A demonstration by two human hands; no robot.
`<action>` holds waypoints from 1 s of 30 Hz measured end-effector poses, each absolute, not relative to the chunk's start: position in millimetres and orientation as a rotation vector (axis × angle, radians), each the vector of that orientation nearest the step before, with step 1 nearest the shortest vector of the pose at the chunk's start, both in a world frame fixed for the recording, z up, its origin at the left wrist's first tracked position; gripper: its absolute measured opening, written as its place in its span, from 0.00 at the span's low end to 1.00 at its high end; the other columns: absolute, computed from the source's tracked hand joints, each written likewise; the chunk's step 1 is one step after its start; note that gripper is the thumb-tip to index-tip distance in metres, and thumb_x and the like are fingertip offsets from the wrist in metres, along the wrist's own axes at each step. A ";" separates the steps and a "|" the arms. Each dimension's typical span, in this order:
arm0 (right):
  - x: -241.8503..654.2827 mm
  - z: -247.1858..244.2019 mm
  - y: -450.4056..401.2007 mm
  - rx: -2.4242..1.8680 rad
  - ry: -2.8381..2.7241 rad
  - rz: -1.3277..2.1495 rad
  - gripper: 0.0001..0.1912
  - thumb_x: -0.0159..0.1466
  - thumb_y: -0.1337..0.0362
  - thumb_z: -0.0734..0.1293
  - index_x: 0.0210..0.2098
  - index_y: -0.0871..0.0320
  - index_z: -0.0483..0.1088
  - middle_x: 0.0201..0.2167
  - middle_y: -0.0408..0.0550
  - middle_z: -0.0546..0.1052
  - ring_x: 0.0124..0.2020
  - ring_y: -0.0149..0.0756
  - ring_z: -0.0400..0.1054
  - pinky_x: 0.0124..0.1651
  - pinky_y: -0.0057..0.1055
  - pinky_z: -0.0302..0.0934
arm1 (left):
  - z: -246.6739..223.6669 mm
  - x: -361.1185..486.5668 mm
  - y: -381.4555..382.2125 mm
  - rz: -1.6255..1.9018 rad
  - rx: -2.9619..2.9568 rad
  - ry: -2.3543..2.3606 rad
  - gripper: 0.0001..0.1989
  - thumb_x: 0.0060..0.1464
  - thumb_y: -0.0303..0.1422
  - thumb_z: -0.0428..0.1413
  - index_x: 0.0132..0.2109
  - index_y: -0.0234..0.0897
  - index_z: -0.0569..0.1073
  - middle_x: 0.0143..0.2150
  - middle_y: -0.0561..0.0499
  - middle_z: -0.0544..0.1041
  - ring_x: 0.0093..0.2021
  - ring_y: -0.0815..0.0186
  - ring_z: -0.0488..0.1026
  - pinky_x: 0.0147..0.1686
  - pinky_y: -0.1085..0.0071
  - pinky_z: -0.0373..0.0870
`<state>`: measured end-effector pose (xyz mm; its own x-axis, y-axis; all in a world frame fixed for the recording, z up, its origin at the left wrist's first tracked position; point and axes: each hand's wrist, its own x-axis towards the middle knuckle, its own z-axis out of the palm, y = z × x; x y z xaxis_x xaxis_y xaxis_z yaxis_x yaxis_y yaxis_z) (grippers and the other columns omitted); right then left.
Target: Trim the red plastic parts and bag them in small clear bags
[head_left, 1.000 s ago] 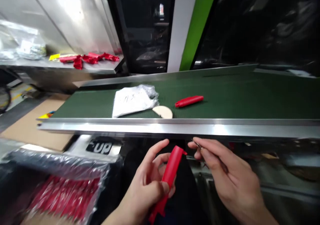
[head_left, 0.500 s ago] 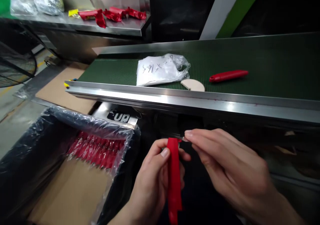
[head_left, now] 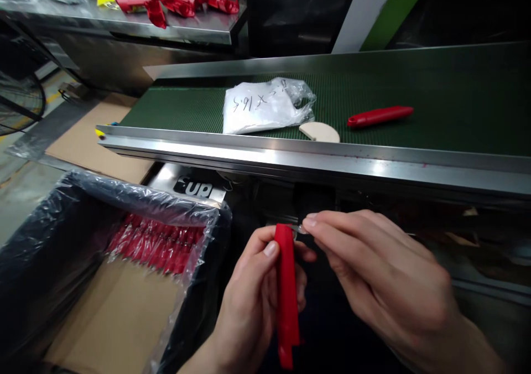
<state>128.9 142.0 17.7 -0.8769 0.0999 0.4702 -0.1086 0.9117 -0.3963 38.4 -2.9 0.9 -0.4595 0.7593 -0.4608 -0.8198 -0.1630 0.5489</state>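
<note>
My left hand (head_left: 253, 285) is wrapped round a long red plastic piece (head_left: 286, 291), held upright with a notch near its lower end. My left thumb presses on its left edge near the top. My right hand (head_left: 373, 274) pinches a small, thin, shiny piece (head_left: 299, 228) between thumb and fingertips, and this piece meets the right side of the red part near its top. It is too small to name. A similar red plastic part (head_left: 380, 117) lies on the green conveyor belt (head_left: 448, 103) beyond my hands.
A plastic bag with handwriting (head_left: 257, 105) and a beige disc piece (head_left: 319, 131) lie on the belt, behind its metal rail (head_left: 290, 155). At left stands a lined bin (head_left: 199, 252) with bagged red parts (head_left: 153, 244) and cardboard. Red pieces (head_left: 180, 4) rest on a metal shelf.
The view has shifted slightly, so the belt and shelf sit a little higher. Both hands keep nearly the same hold, with the right fingertips still against the red piece's top.
</note>
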 end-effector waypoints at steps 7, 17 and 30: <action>131.7 16.2 144.0 0.005 -2.618 0.590 0.21 0.64 0.79 0.64 0.55 0.64 0.69 0.49 0.54 0.75 0.47 0.39 0.69 0.46 0.40 0.64 | -0.7 39.2 -3.0 1.821 -0.091 0.930 0.10 0.65 0.35 0.48 0.46 0.37 0.71 0.39 0.47 0.75 0.26 0.72 0.67 0.25 0.77 0.64; 135.7 12.2 147.6 0.063 -2.638 0.529 0.21 0.63 0.80 0.64 0.55 0.67 0.69 0.48 0.57 0.76 0.44 0.42 0.69 0.42 0.40 0.62 | -2.5 41.8 -1.9 1.812 -0.079 0.982 0.09 0.66 0.36 0.49 0.45 0.37 0.70 0.32 0.50 0.73 0.25 0.72 0.66 0.23 0.77 0.63; 150.1 7.7 136.7 0.075 -2.683 0.557 0.19 0.64 0.79 0.62 0.53 0.65 0.72 0.47 0.54 0.75 0.43 0.38 0.67 0.43 0.37 0.58 | -0.8 31.1 5.4 1.807 -0.091 0.951 0.08 0.65 0.36 0.50 0.46 0.39 0.69 0.38 0.48 0.74 0.25 0.74 0.65 0.24 0.79 0.63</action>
